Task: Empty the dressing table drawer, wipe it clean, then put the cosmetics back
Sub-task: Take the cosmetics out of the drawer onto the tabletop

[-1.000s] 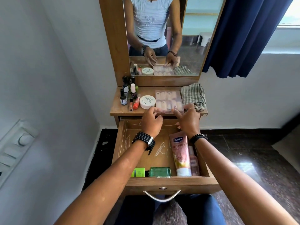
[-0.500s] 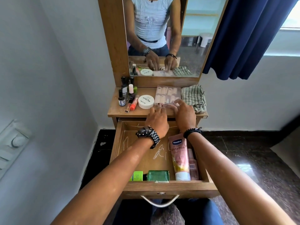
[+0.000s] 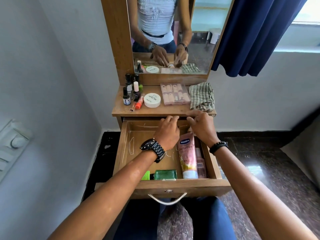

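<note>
Hovering over the open drawer (image 3: 210, 163), both hands' grips hold nothing; nail box (image 3: 174, 94) lies beyond.

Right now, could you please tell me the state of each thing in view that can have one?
Drawer: pulled open, partly emptied.
Vaseline tube: lying flat in the drawer, cap toward the front.
Green bottle: lying on its side.
Nail box: on the tabletop, released.
White jar: lid on.
Cloth: crumpled, unused.
Left hand: empty.
Right hand: empty.
</note>
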